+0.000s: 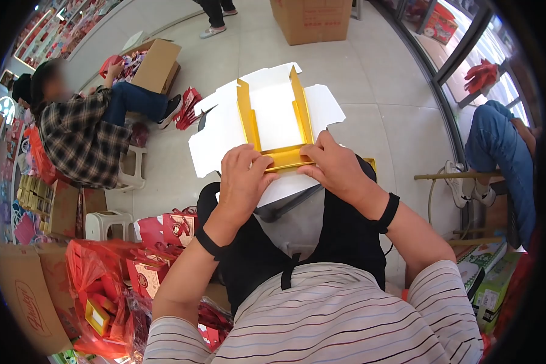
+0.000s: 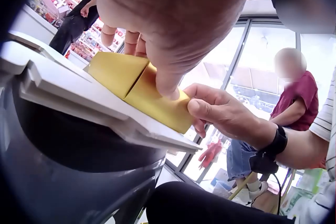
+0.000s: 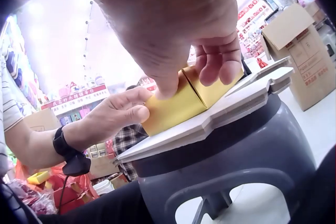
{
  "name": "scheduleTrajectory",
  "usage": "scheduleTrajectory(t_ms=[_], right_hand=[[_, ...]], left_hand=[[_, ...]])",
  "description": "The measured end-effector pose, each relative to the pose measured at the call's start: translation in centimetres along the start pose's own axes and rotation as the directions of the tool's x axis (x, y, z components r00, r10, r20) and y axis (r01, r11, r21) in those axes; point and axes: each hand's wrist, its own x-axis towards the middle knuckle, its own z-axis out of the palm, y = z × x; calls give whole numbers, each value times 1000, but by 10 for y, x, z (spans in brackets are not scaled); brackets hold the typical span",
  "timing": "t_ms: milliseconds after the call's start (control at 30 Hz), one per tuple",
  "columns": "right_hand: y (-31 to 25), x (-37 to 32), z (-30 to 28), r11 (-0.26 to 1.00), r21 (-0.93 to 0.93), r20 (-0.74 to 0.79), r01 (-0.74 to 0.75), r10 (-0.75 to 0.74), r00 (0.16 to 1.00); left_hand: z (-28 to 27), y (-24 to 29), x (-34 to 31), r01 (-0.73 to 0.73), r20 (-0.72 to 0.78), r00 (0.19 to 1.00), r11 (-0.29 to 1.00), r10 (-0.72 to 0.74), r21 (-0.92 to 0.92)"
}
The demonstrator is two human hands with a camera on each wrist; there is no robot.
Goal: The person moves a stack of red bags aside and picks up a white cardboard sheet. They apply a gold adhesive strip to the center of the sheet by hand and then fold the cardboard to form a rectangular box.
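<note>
A partly folded gold cardboard box [image 1: 288, 159], white inside, lies in front of me with its side walls raised and its far flaps spread flat. My left hand [image 1: 241, 177] pinches the left corner of its near wall between thumb and fingers. At the right corner of the same wall, my right hand [image 1: 340, 168] grips with thumb and curled fingers. The right wrist view shows a stack of white cardboard sheets [image 3: 231, 111] under the box, on a dark grey plastic stool [image 3: 247, 153]. In the left wrist view, both thumbs press the gold wall's outer face.
On the left, a person in a checked shirt [image 1: 73, 139] sits near an open carton [image 1: 158, 67]. Red bags [image 1: 151, 276] and a brown box [image 1: 33, 297] lie at my left side. Another seated person's jeans [image 1: 497, 145] show at right, beside the glass door.
</note>
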Motion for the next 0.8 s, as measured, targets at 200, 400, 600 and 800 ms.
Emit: scheduleTrajectory(t_ms=[200,400,600,800], right_hand=[[-1,5,2,996,-84,89,13,-6,996],[-7,10,1,989,-142,208,-37,67,976],[-4,16,1,990,-137,241,-21,54,969],[0,20,2,988,-152,271,-4,46,961]], left_hand=[[0,0,4,-89,136,988,986,70,138],[-1,3,12,-118,299,953,966,45,230],[-3,-1,22,-114,392,919,977,34,181],[3,-4,22,-142,390,920,967,50,211]])
